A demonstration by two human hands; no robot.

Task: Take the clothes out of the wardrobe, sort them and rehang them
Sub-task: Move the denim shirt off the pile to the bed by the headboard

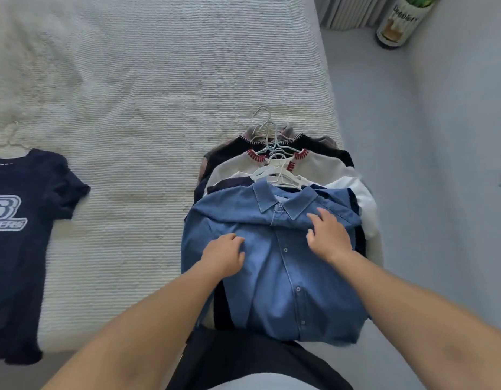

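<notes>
Blue denim button-front shirt [274,266]: topmost on a pile of hangered garments [274,161] at the right edge of the cream ribbed bed cover [159,94]. Left hand [224,256]: fingers curled, pressing the shirt front. Right hand [329,235]: fingers spread, flat below the collar. Navy printed T-shirt [21,235]: well apart, left.

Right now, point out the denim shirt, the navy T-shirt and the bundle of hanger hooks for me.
Denim shirt [283,277]: head view, on its buttoned front, below the hands.
Navy T-shirt [21,263]: head view, on its body, under the printed logo.
Hanger hooks [264,128]: head view, on the wire hooks above the stacked clothes.
</notes>
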